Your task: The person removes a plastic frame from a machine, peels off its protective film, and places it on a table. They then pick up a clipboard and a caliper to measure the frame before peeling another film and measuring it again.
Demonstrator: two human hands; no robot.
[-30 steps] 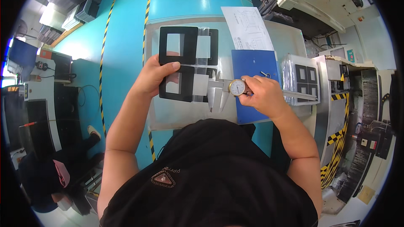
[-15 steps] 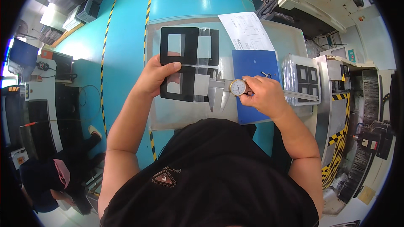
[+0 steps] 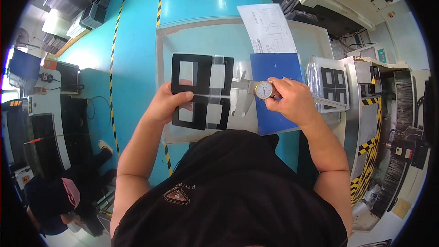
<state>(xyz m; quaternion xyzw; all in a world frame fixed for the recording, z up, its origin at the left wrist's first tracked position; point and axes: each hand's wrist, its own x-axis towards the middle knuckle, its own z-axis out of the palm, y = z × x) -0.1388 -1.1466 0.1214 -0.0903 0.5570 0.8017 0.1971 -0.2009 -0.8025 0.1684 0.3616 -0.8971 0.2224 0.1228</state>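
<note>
My left hand (image 3: 165, 103) grips the left edge of a panel of black window frames (image 3: 205, 75), thumb on top at its middle. The panel has clear openings and a see-through strip running down it. In my right hand (image 3: 292, 101) is a dial caliper (image 3: 264, 90), its round gold-rimmed dial facing up. The caliper's jaws point left, just off the panel's right edge, and its beam runs on to the right past my hand. Below the caliper and my right hand lies a blue board (image 3: 274, 121) on the table.
A white sheet with line drawings (image 3: 270, 27) lies beyond the blue board. To the right sits a plastic-wrapped stack of similar black-framed pieces (image 3: 334, 80). The table (image 3: 192, 39) has a translucent cover. Machinery stands at the right; another person (image 3: 50, 196) is at the lower left.
The panel has come nearer to me and turned slightly. The caliper has drawn right and a little farther away, so its jaws no longer overlap the panel's edge.
</note>
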